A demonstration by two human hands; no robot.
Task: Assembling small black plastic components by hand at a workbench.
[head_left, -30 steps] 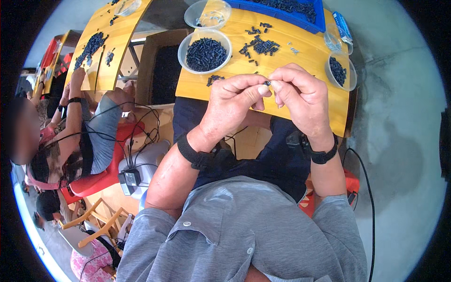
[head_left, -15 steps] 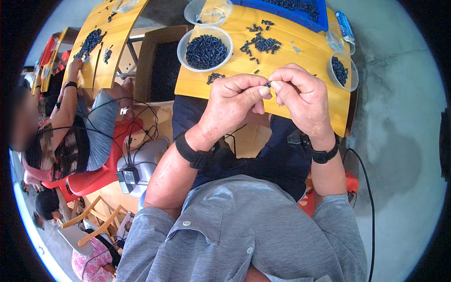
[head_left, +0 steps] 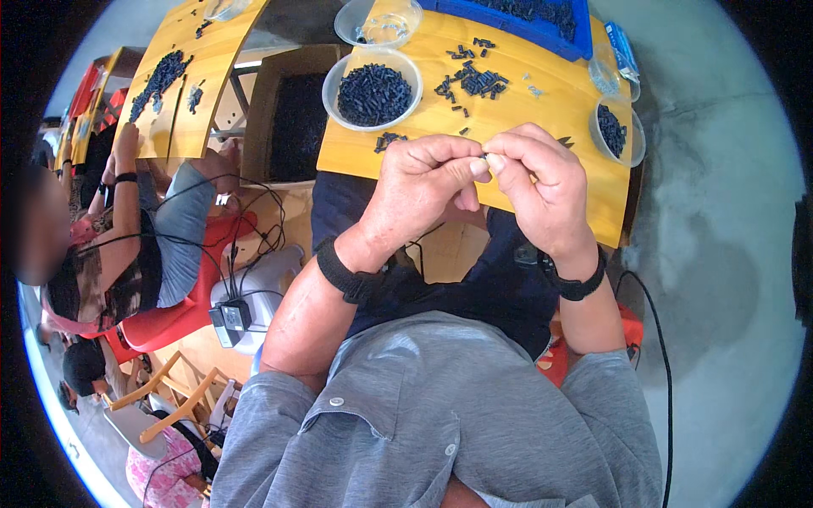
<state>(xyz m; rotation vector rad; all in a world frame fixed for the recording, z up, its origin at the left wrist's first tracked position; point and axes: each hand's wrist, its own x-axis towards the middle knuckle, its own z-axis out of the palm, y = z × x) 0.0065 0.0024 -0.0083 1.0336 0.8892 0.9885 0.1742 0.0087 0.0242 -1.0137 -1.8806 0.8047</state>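
Over the near edge of the yellow table, my left hand and my right hand meet fingertip to fingertip. Thumb and forefinger of each are pinched on a small black piece, which the fingers almost wholly cover. Beyond my hands lies a loose group of short black tubular pieces. A round clear bowl full of similar black pieces stands left of that group, and a smaller pile lies near my left hand.
A blue tray of black pieces sits at the back, with small silvery bits nearer. Clear tubs line the right edge. To the left stand a cardboard box and another yellow table with a seated person. A black cable hangs at right.
My hands stay pinched together; the right wrist has shifted slightly and the black piece shows less. At the left table, the other person's hand has drawn back from the pile.
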